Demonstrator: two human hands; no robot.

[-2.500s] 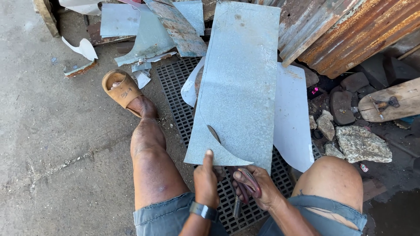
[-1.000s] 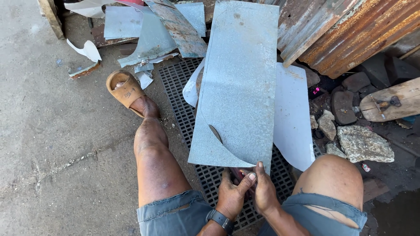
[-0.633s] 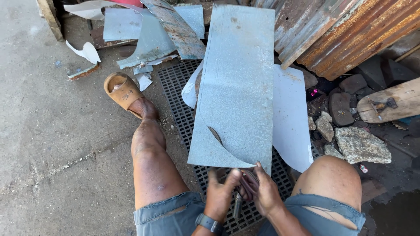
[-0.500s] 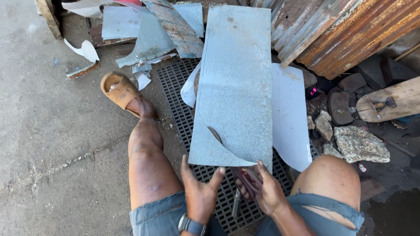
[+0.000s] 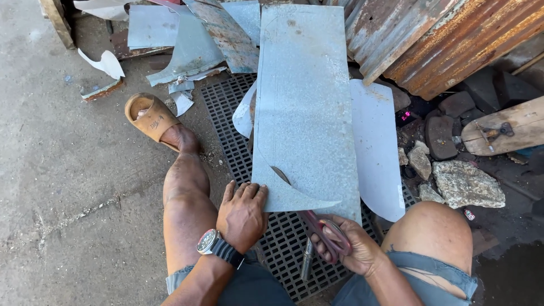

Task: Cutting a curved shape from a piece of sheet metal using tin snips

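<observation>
While left hand (image 5: 242,215) presses flat on sheet metal's (image 5: 306,113) cut edge (curled), right hand (image 5: 348,249) grips snips (image 5: 323,229).

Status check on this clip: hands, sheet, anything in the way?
Left hand flat on the sheet's near corner. Right hand gripping snips under the near edge. Sheet lies on the grate, curved cut begun. Nothing on the sheet.

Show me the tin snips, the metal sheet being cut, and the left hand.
tin snips (image 5: 334,238), head view, on the red handle loop inside the right hand (image 5: 354,252).
metal sheet (image 5: 303,113), head view, on its flat grey middle.
left hand (image 5: 242,218), head view, on the back of the hand.
</observation>
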